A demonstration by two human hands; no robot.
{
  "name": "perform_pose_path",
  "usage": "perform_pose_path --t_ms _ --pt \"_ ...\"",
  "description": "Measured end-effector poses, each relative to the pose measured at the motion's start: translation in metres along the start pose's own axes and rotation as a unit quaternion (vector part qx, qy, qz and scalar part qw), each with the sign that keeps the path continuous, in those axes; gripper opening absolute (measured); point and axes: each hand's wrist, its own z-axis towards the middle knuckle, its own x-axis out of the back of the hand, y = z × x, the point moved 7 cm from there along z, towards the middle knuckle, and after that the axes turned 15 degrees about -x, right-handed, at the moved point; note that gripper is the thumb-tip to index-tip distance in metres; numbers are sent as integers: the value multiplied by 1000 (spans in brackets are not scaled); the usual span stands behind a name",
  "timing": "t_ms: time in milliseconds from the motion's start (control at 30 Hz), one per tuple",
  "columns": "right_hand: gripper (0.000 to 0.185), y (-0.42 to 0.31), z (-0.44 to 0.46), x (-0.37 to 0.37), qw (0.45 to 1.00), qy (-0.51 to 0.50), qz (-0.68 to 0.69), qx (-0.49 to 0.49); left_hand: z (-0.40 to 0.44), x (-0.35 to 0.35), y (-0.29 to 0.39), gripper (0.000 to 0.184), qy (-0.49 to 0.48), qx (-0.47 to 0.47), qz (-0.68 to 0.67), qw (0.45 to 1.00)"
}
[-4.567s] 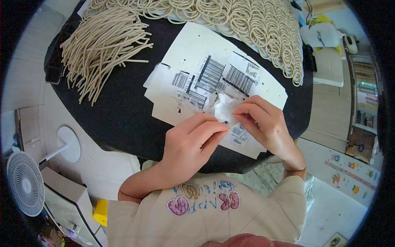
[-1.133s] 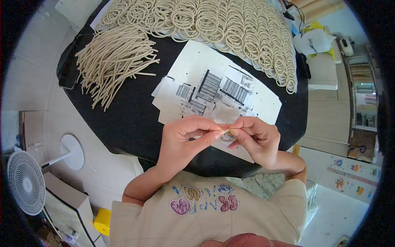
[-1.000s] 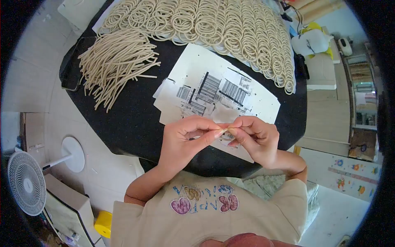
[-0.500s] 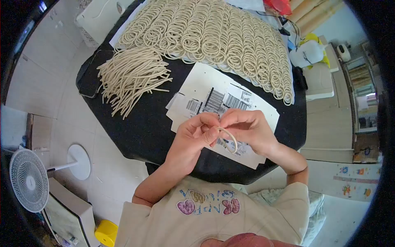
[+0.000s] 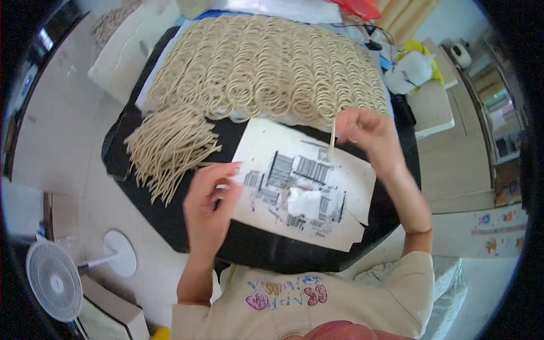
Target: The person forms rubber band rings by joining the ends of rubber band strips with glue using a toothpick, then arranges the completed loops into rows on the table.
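My right hand [image 5: 367, 136] is raised over the upper right of the white board, its fingers pinched on a beige cord ring [image 5: 332, 136] seen nearly edge-on. My left hand [image 5: 212, 195] is off the board's left edge with thumb and fingers apart, near the pile of straight beige cords [image 5: 170, 147]. Barcode labels cover the middle of the white board [image 5: 258, 141], and a crumpled white tissue [image 5: 304, 202] lies on them. Behind the board, overlapping rows of beige rings [image 5: 266, 62] fill a white sheet.
A black cloth [image 5: 266, 249] covers the table. At the back right stand a white container [image 5: 408, 73] and a black object [image 5: 403, 109]. White chairs flank the table. On the floor at left is a white fan [image 5: 55, 281].
My hands have separated: the left moved left, the right moved up and right with the ring. The view has shifted, showing more of the ring rows and the tissue.
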Motion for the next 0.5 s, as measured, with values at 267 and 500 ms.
perform_pose_path --t_ms 267,500 --pt "27 -48 152 214 856 398 -295 143 31 28 -8 25 -42 -122 436 890" --pt "29 11 257 297 834 433 -341 0 31 28 -21 21 -55 -66 447 890"
